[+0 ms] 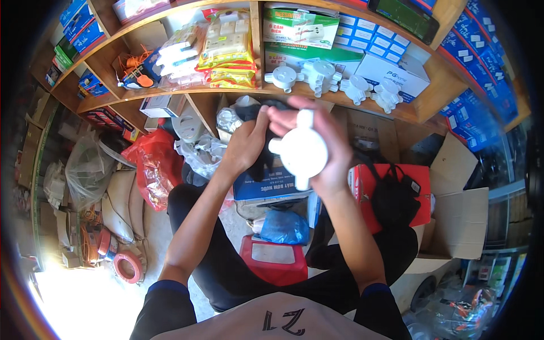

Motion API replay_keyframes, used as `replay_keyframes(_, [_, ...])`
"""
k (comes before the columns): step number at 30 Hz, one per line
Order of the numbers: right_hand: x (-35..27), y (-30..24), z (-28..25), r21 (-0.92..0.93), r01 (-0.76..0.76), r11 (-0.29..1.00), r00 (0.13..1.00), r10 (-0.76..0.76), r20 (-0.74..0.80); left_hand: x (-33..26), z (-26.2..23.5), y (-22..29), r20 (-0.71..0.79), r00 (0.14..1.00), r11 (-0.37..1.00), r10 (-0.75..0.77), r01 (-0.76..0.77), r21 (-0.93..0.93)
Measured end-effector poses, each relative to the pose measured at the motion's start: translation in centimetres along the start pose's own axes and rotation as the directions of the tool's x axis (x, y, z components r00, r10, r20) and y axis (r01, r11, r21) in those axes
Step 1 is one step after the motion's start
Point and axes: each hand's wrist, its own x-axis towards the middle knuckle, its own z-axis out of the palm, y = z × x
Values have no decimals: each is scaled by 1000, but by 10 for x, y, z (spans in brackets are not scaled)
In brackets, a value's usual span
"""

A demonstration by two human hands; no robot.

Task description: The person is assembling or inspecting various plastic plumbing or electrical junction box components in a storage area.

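Observation:
My right hand (334,150) grips a white round junction box (306,152) with short pipe sockets sticking out of its rim. The hand is smeared by motion at the fingertips. Close beside it, my left hand (247,141) is closed on a black cloth (264,156), which hangs below the fingers; part of it is hidden behind the hand. On the shelf ahead, several similar white junction boxes stand in a row, among them a round one (284,77) and a taller stack (321,77).
A wooden shelf (170,93) holds yellow packs (228,48) and green cartons (300,28). A phone (405,20) leans at the upper right. Below stand a blue carton (272,184), a red box (420,198) with a black bag (396,201), a red plastic bag (156,167) and an open cardboard box (462,221).

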Motion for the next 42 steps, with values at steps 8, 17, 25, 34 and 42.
replay_keyframes(8, [5, 0, -16, -21, 8, 1000, 993, -10, -119, -27, 10, 19, 65, 998, 869, 21, 14, -495])
replay_keyframes(17, [6, 15, -31, -742, 82, 665, 994, -109, 12, -37, 22, 26, 227, 957, 671, 182, 47, -740])
replay_keyframes(25, [1, 11, -41, -906, 237, 351, 953, 96, 287, -31, 5, 28, 344, 932, 297, 112, 299, -907])
replay_keyframes(34, [-3, 11, -42, -960, 127, 248, 988, 55, 144, -26, 19, 12, 365, 931, 728, 27, 231, -645])
replay_keyframes(42, [-11, 4, -45, -973, 232, 9, 970, 77, 232, -29, 25, 13, 412, 910, 667, 37, 285, -689])
